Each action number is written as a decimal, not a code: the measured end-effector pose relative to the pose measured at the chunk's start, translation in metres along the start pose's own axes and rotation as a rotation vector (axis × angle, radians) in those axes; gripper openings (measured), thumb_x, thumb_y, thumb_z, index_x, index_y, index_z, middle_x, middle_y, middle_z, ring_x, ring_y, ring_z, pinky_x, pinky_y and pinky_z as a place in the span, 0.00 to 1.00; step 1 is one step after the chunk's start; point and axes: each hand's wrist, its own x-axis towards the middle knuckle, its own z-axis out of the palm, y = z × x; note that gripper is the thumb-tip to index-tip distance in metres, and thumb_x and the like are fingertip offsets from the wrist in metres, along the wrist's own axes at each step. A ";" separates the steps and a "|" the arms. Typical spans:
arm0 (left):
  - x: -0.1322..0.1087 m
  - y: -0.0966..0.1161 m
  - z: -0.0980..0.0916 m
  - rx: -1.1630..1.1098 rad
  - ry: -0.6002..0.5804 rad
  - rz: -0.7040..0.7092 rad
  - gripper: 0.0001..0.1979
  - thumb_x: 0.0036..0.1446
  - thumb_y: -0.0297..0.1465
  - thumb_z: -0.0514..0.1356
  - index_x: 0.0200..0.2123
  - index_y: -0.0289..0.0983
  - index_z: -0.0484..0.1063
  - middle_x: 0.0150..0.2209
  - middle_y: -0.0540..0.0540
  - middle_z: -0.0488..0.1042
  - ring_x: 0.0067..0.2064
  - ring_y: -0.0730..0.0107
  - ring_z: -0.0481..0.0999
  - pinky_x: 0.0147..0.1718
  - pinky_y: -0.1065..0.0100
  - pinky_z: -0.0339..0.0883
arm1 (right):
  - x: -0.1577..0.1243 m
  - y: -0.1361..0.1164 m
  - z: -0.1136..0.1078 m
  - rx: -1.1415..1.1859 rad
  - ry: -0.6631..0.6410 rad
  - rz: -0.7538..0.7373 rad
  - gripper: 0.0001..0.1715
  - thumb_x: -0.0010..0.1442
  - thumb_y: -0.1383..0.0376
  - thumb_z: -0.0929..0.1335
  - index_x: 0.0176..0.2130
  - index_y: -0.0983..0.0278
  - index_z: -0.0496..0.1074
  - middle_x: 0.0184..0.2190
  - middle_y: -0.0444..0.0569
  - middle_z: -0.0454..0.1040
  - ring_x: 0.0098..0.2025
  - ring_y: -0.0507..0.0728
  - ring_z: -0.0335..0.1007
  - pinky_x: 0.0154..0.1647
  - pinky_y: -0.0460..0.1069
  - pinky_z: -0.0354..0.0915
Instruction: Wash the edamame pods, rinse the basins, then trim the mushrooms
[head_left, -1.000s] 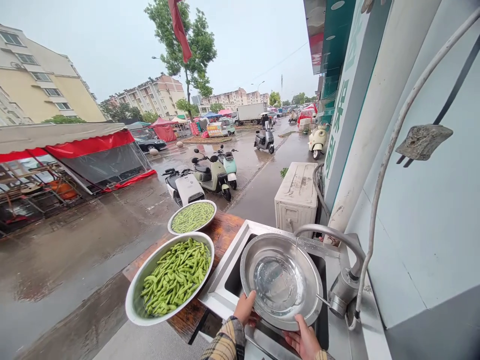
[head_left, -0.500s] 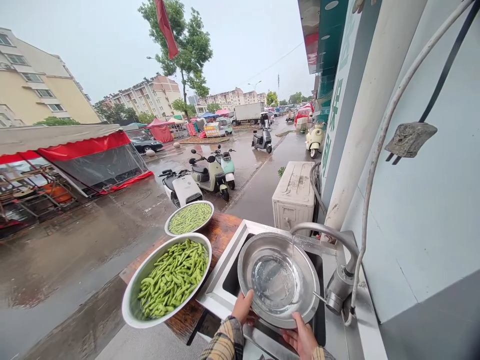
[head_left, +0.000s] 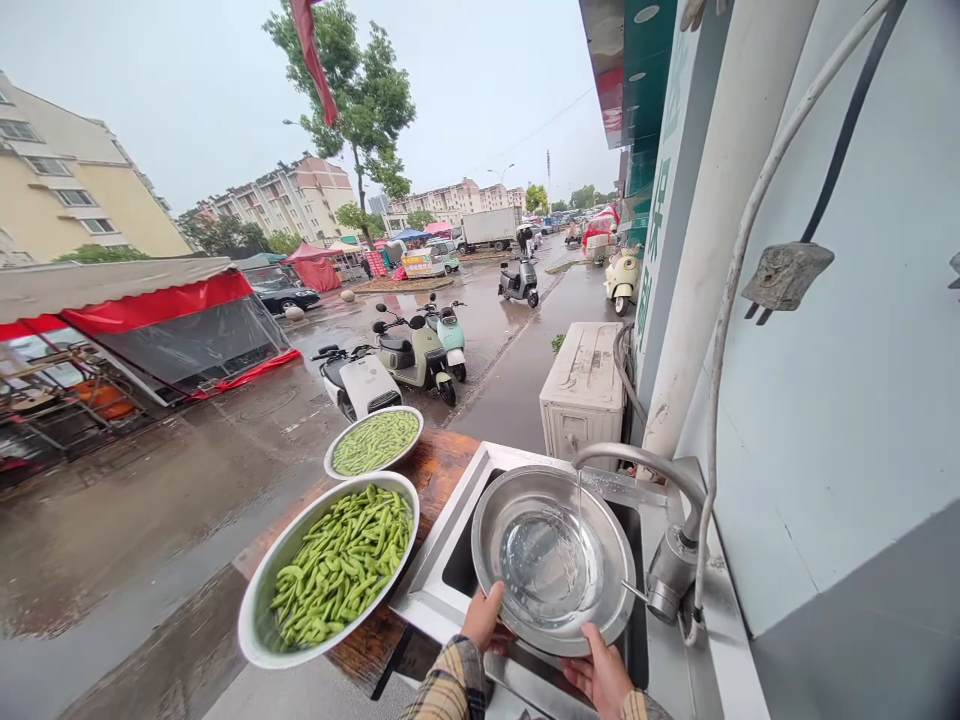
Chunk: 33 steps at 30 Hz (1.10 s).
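My left hand (head_left: 484, 620) and my right hand (head_left: 604, 672) both grip the near rim of a steel basin (head_left: 502, 500). I hold the basin over a steel sink (head_left: 457, 530), under a curved tap (head_left: 637, 462). A thin stream of water falls from the tap into the basin, which has a shallow pool in its bottom. To the left, on a wooden board (head_left: 442, 460), stand a large bowl (head_left: 259, 630) and a smaller bowl (head_left: 373, 442), both filled with green bean pods.
A white hose (head_left: 731, 280) runs up the pale wall on the right. Behind the sink sits a white air-conditioner unit (head_left: 583, 385). Parked scooters (head_left: 409, 355) stand on the wet street beyond, with a red-trimmed stall (head_left: 150, 320) at the left.
The view has drifted slightly to the right. My hands still hold the basin under the running tap, and the water in it has risen a little.
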 end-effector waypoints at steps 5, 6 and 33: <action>0.006 -0.003 0.001 0.008 0.007 -0.011 0.25 0.63 0.48 0.46 0.55 0.37 0.59 0.31 0.41 0.76 0.23 0.64 0.76 0.19 0.69 0.66 | 0.001 0.001 -0.001 0.007 0.001 -0.007 0.24 0.38 0.49 0.76 0.27 0.60 0.68 0.25 0.47 0.78 0.28 0.58 0.76 0.33 0.50 0.72; 0.007 -0.004 0.001 0.009 0.005 -0.011 0.25 0.63 0.47 0.46 0.55 0.37 0.59 0.31 0.41 0.76 0.23 0.65 0.76 0.18 0.69 0.66 | 0.001 0.001 -0.001 0.012 0.001 -0.011 0.24 0.38 0.49 0.76 0.28 0.59 0.68 0.25 0.48 0.78 0.28 0.58 0.76 0.32 0.51 0.72; -0.017 0.013 0.007 0.081 0.009 0.023 0.24 0.63 0.47 0.47 0.53 0.35 0.61 0.33 0.43 0.75 0.25 0.68 0.76 0.22 0.70 0.67 | -0.014 -0.009 0.006 -0.009 0.039 -0.064 0.15 0.51 0.55 0.72 0.32 0.64 0.70 0.28 0.51 0.77 0.30 0.57 0.76 0.33 0.50 0.71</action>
